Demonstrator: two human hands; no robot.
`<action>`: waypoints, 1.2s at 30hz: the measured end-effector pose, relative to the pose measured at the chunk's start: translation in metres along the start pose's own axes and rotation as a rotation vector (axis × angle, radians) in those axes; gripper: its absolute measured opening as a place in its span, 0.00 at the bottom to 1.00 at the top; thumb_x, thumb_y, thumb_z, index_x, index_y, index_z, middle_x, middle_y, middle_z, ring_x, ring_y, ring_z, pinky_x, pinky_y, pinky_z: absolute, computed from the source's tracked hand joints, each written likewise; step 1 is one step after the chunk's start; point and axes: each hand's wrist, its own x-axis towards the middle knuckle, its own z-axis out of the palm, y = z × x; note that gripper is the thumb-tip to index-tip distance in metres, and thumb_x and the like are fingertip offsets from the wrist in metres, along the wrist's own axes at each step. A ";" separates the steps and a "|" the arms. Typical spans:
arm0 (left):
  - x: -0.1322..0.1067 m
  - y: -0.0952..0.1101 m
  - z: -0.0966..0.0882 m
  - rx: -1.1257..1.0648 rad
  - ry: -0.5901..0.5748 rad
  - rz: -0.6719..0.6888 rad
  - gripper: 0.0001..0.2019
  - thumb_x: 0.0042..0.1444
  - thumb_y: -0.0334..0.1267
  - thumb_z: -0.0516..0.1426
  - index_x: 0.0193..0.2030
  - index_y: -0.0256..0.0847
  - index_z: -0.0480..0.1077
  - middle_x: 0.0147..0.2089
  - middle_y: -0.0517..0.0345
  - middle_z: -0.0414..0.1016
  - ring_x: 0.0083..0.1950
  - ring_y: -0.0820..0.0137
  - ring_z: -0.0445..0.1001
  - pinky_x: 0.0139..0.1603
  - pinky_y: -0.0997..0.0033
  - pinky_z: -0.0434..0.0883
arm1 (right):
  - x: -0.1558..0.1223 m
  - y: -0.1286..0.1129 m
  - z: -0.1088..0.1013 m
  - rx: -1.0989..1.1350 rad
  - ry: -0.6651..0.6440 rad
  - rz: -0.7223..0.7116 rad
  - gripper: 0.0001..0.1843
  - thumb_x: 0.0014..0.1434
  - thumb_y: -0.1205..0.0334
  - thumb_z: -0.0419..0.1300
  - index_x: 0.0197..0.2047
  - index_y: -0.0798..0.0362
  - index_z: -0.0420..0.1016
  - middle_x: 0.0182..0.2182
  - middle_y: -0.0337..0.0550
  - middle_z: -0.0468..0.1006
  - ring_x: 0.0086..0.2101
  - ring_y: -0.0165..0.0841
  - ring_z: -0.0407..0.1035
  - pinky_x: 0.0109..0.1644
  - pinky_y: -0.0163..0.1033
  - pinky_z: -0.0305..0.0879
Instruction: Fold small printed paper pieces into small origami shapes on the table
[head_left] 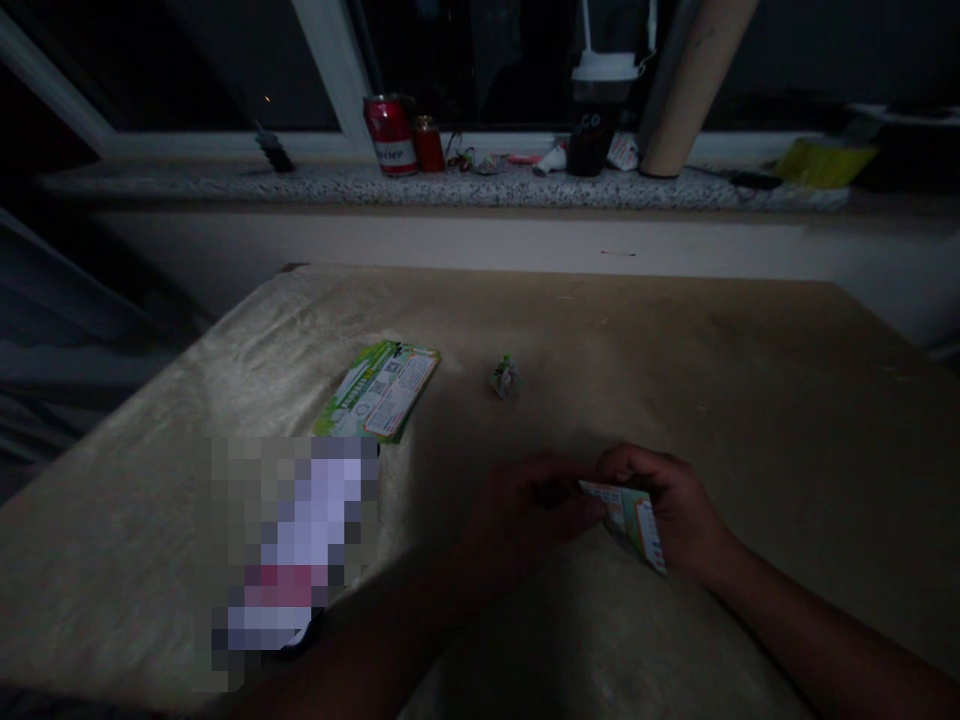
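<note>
Over the right front of the table, both of my hands meet around a small green-and-white printed card (630,512). My left hand (532,510) pinches the card's left side, its thumb lying across the printed face. Curled behind the right side is my right hand (682,515), which also grips it; some of its fingers are hidden. Farther left lies a stack of similar green-and-white printed cards (381,390). A small crumpled green-and-white scrap (505,377) sits beyond my hands, touched by neither.
A lit phone (307,545), pixelated, lies on the table (225,400) beside my left forearm. Along the granite windowsill (480,190) stand a red can (390,135), a red jar (428,145), a black cup with a white lid (591,125) and a cardboard tube (694,95).
</note>
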 end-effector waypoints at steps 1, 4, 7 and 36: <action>0.000 0.000 0.000 0.011 -0.010 0.007 0.20 0.52 0.50 0.70 0.45 0.38 0.82 0.37 0.54 0.81 0.38 0.67 0.77 0.43 0.66 0.72 | 0.000 0.000 0.000 -0.004 0.000 -0.001 0.10 0.50 0.65 0.71 0.29 0.51 0.73 0.22 0.33 0.73 0.22 0.28 0.65 0.24 0.31 0.60; 0.000 -0.001 -0.001 0.040 -0.015 -0.013 0.19 0.52 0.49 0.70 0.47 0.40 0.82 0.40 0.53 0.82 0.39 0.66 0.77 0.44 0.65 0.73 | 0.001 0.000 0.000 -0.004 -0.004 0.016 0.11 0.50 0.65 0.72 0.29 0.51 0.72 0.22 0.33 0.72 0.22 0.28 0.64 0.24 0.31 0.59; -0.001 0.000 -0.001 0.060 -0.013 -0.039 0.20 0.50 0.48 0.71 0.48 0.40 0.83 0.39 0.53 0.82 0.38 0.66 0.77 0.43 0.66 0.73 | 0.001 0.000 0.000 -0.026 -0.015 0.033 0.11 0.49 0.67 0.71 0.30 0.51 0.70 0.22 0.32 0.69 0.22 0.27 0.62 0.25 0.31 0.58; -0.001 0.014 0.000 0.088 -0.138 -0.102 0.26 0.40 0.39 0.76 0.49 0.44 0.83 0.44 0.54 0.85 0.45 0.61 0.80 0.46 0.63 0.75 | -0.003 0.007 0.004 0.030 -0.090 0.121 0.22 0.52 0.71 0.69 0.48 0.47 0.69 0.33 0.34 0.72 0.32 0.31 0.70 0.33 0.34 0.65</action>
